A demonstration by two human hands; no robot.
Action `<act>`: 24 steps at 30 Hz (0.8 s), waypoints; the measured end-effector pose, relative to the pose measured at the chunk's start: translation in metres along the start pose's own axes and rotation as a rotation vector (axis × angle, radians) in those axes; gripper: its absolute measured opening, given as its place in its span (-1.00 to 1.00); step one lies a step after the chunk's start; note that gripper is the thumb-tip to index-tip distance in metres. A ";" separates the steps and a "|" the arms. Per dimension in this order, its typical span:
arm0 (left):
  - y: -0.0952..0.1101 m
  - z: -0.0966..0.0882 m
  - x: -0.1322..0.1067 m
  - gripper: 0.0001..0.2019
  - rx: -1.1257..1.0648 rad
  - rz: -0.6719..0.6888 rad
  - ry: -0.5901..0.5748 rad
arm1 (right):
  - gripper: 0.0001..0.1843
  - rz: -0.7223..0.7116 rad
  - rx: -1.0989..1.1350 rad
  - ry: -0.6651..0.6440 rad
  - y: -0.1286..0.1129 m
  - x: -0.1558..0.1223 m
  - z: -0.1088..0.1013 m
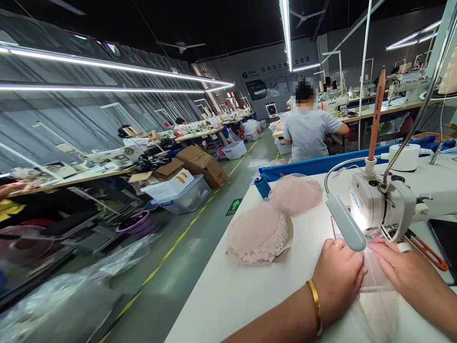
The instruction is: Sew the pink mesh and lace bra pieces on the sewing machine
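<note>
Sheer pale fabric (374, 278) lies below the needle area of a white sewing machine (367, 195). My left hand (337, 274), with a ring and a gold bracelet, is closed with its fingers curled at the fabric's left edge. Stretched flat, the fingers of my right hand (402, 264) rest on the fabric from the right. A grey guard arm (346, 221) partly hides the needle and the fingertips. Left of my hands lie two pale pink lace-edged cups, one nearer (255, 236) and one farther (296, 194).
A blue thread spool (262, 187) stands by the table's far left corner. Orange-handled snips (426, 250) and a dark phone (444, 243) lie right of the machine. A pencil (378, 114) stands upright on the machine. A person in grey (309, 131) sits ahead; the aisle (178, 267) runs left.
</note>
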State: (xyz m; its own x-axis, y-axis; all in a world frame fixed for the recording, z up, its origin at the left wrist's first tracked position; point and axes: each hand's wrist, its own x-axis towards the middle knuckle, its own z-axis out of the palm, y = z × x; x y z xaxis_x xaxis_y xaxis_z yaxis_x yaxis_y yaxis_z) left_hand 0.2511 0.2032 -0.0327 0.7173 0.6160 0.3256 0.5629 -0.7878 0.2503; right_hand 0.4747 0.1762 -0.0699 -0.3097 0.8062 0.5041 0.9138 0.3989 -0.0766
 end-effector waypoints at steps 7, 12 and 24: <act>0.005 -0.023 -0.004 -0.76 -0.054 -0.004 -0.114 | -0.57 -0.058 0.055 -0.045 0.011 -0.007 -0.013; 0.001 -0.032 -0.018 -0.63 -0.102 0.211 -0.204 | -0.35 -0.063 0.384 -0.364 0.019 -0.025 -0.038; 0.005 -0.008 0.017 -0.77 -0.481 -0.180 0.044 | -0.54 0.236 0.665 -0.175 0.001 0.000 -0.045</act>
State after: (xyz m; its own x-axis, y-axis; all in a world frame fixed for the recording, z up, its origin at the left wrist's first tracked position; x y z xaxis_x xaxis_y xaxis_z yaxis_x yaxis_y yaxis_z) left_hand 0.2634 0.2096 -0.0183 0.6025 0.7495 0.2743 0.4160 -0.5882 0.6935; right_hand 0.4879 0.1572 -0.0314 -0.2120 0.9396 0.2688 0.6255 0.3418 -0.7014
